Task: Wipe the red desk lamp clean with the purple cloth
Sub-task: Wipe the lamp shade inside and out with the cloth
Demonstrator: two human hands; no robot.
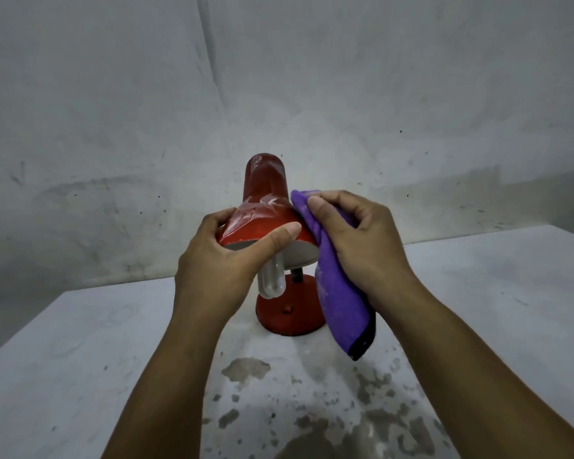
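Observation:
The red desk lamp [265, 207] stands on the white table [80, 342], its shade tilted toward me with a white bulb [271, 282] poking out below. Its round red base [290, 313] rests on the table. My left hand [222, 260] grips the shade's left rim, thumb across the front edge. My right hand [362, 240] holds the purple cloth [335, 286] and presses it against the shade's right side. The cloth hangs down past the base, its dark corner at the bottom. Pale streaks show on the shade's top.
A rough grey wall [279, 77] rises right behind the table. The tabletop near me carries dark worn patches [345, 409]. The table's far edge runs close behind the lamp.

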